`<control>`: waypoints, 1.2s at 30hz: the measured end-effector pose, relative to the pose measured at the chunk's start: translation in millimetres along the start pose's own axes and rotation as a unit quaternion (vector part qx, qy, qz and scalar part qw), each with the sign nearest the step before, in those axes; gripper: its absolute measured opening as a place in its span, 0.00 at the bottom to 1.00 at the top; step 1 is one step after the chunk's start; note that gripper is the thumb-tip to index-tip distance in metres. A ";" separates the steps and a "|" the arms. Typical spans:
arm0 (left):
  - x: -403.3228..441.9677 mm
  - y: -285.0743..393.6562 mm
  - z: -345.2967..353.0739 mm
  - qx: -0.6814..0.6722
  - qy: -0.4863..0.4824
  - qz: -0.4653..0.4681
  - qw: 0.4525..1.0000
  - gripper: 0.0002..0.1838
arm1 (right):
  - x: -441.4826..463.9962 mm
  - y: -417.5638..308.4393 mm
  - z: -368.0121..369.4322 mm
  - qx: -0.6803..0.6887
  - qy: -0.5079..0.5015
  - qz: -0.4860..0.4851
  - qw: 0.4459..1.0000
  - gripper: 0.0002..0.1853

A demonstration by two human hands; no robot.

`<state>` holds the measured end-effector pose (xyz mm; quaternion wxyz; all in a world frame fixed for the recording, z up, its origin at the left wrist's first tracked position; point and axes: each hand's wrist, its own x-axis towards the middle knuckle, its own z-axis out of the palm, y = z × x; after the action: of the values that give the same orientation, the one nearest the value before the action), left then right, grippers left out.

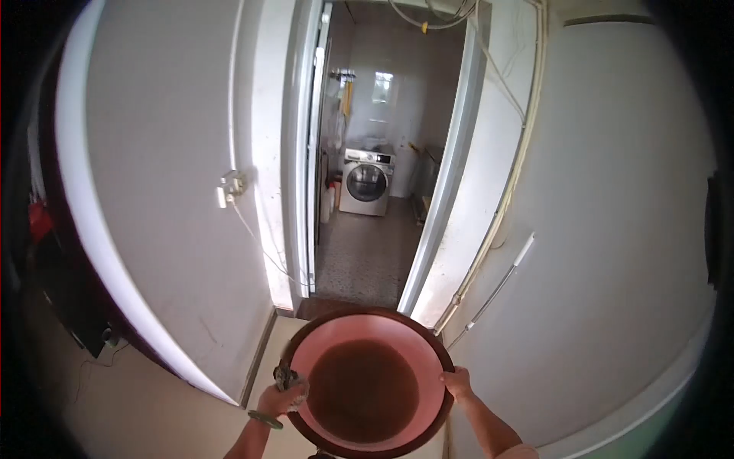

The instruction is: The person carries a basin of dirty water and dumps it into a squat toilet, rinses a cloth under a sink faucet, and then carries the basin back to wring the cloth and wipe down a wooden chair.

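A large round basin [306, 348], pink inside with a dark brown rim, is held in front of me. Murky brown water [363, 390] covers its bottom. My left hand [281, 399] is closed on the left side of the rim, and a crumpled greyish rag [286, 376] is bunched at its fingers. A green bangle [265, 419] circles that wrist. On the opposite side, my right hand [458, 384] grips the rim, its thumb over the inner edge. The undersides of both grips are hidden.
Ahead, a doorway with a white frame [447, 191] and a dark sill opens onto a speckled floor [359, 256]. A washing machine [367, 183] stands at the far end. A white-handled pole [501, 283] leans on the right wall. A cable [256, 237] hangs from a left-wall socket [229, 186].
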<state>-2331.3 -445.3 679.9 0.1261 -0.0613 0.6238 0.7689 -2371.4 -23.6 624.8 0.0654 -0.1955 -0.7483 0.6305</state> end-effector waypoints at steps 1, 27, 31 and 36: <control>28.7 2.0 -4.7 -0.001 -0.006 -0.015 1.000 0.14 | 16.2 -6.8 6.7 0.089 -0.018 0.023 0.996 0.09; 877.6 230.7 16.9 0.111 0.031 -0.009 0.993 0.16 | 793.7 -181.5 218.5 -0.161 0.074 -0.059 0.982 0.22; 1025.5 244.4 5.3 0.113 -0.032 0.017 0.993 0.22 | 905.0 -162.9 231.8 -0.178 0.122 0.001 0.976 0.26; 1186.4 272.3 31.2 0.211 -0.071 0.092 0.971 0.19 | 1023.5 -202.7 225.5 -0.124 0.116 0.037 0.985 0.25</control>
<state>-3542.8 -327.1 645.1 0.1090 0.0789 0.7645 0.6304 -3428.2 127.2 624.9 0.1032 -0.3016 -0.8002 0.5080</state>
